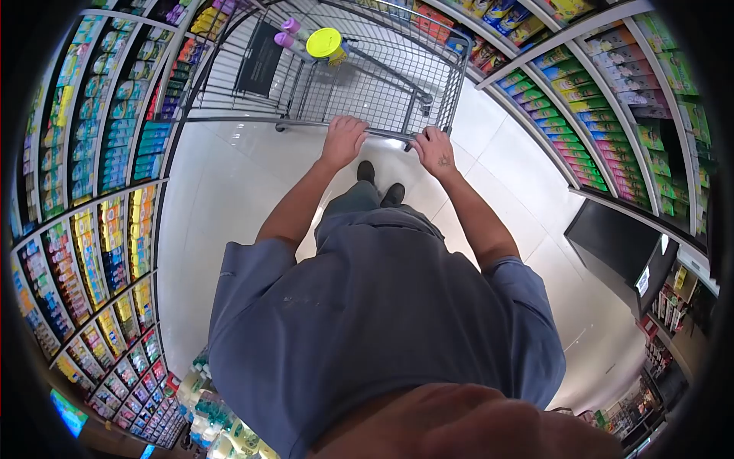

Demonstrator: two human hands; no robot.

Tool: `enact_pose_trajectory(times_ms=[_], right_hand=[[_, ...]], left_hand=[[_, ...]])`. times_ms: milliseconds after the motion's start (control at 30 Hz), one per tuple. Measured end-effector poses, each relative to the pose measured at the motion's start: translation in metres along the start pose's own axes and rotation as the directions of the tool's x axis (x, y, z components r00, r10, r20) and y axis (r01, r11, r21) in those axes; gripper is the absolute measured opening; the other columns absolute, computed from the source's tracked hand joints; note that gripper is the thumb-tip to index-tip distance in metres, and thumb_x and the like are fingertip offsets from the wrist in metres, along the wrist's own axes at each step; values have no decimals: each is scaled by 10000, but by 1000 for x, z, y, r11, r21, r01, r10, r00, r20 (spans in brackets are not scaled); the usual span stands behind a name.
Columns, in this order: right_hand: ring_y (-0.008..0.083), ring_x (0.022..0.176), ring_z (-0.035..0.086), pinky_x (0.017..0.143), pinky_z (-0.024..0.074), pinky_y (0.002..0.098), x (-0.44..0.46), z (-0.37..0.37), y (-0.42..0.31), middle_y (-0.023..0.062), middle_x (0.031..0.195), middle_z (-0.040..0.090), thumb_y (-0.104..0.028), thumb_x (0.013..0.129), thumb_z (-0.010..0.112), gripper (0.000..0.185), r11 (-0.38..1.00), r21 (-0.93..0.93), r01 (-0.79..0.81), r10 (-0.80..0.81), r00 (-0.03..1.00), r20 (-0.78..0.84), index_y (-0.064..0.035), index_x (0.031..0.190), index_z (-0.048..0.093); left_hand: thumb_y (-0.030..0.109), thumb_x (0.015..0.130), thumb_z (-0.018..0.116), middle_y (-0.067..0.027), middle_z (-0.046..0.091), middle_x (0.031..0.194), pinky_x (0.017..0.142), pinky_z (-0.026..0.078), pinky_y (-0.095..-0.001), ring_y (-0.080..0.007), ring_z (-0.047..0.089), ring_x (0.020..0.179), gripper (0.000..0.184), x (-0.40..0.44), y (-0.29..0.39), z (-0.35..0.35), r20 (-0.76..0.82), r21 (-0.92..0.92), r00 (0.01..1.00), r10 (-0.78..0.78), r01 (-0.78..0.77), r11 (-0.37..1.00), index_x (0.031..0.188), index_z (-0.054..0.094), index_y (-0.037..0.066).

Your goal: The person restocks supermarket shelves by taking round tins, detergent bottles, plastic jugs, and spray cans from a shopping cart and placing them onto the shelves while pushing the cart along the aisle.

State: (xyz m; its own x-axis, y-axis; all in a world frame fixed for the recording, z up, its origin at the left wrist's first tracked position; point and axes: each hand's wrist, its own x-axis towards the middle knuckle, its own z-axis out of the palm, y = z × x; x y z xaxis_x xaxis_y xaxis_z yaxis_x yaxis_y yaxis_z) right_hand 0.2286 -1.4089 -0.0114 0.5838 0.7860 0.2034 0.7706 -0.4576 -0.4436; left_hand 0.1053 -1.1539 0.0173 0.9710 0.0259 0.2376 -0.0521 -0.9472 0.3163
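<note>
A wire shopping cart (456, 84) stands in front of me. My left hand (345, 141) is closed over its handle bar (387, 139), left of the middle. Farther right on the same bar, my right hand (434, 150) has its fingers curled over it. Inside the cart are a container with a bright yellow lid (325, 43) and two bottles with purple caps (284, 38), all toward the far left side. The lid hides most of the container below it. A dark panel (261, 58) is on the cart's left part.
Shelves packed with colourful products (107, 99) run along the left. More shelves of bright packs (566, 107) line the right. A black box-like unit (608, 241) stands at the right on the pale tiled floor (520, 191). Bottles (229, 421) are stacked at the lower left.
</note>
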Motion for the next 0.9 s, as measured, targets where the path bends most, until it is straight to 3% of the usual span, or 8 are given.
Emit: enact_pose_trajectory(times_ms=[267,367,467,633,700,767,800,900], right_hand=[[316,1012,548,863,428,419,40,-12,53,127,1050,567,-264,886,642,187,997,-40,60,-59,997,44,-87,946,632],[324,1022,549,877,428,428,61,-18,64,136,1053,568,-252,880,643,184,998,-34,53,-49,992,118,-82,950,633],[335,1038,547,902,426,434,83,-29,76,149,1080,575,-245,876,647,186,999,-19,44,-39,981,189,-73,943,638],[343,1051,539,928,422,449,125,-32,97,160,1135,574,-242,858,659,196,998,17,57,-59,960,275,-53,908,641],[334,1035,535,917,422,461,140,-30,105,154,1130,567,-241,838,679,196,998,8,61,-60,952,301,-55,884,635],[332,1027,534,914,420,456,160,-31,111,147,1139,561,-236,840,679,183,998,9,68,-67,940,335,-67,889,628],[331,1025,535,914,419,453,172,-31,114,146,1143,561,-235,840,679,179,998,-4,70,-64,934,353,-73,895,627],[325,1029,534,917,420,444,195,-29,125,134,1156,563,-258,834,689,202,997,-16,75,-63,919,389,-81,908,627]], left_hand=[[265,890,664,-131,615,1187,1095,289,-466,-312,516,1204,410,29,13,-1,64,-241,989,-134,146,960,1242,588,70],[226,862,687,-154,625,1196,1008,406,-461,-342,561,1145,413,55,-3,-14,112,-434,980,-165,197,879,1221,595,42],[218,846,707,-165,640,1186,977,447,-444,-351,576,1123,403,105,-49,-33,114,-439,975,-192,222,871,1197,618,41],[303,857,718,-183,654,1163,981,461,-447,-369,579,1136,434,189,-215,-5,78,-245,936,-343,351,904,1198,637,46],[427,785,768,-202,624,1220,1012,447,-438,-368,565,1166,610,218,-282,4,278,-148,815,-508,559,816,1242,613,54],[551,688,809,-216,560,1315,1059,413,-449,-381,526,1228,869,235,-350,38,262,64,736,-624,632,772,1349,522,65],[551,688,809,-216,560,1315,1059,413,-449,-381,526,1228,869,246,-372,45,277,70,730,-625,633,771,1349,522,65],[639,616,827,-239,326,1498,1122,341,-480,-405,314,1401,1192,275,-412,60,384,293,505,-773,728,620,1489,264,53]])
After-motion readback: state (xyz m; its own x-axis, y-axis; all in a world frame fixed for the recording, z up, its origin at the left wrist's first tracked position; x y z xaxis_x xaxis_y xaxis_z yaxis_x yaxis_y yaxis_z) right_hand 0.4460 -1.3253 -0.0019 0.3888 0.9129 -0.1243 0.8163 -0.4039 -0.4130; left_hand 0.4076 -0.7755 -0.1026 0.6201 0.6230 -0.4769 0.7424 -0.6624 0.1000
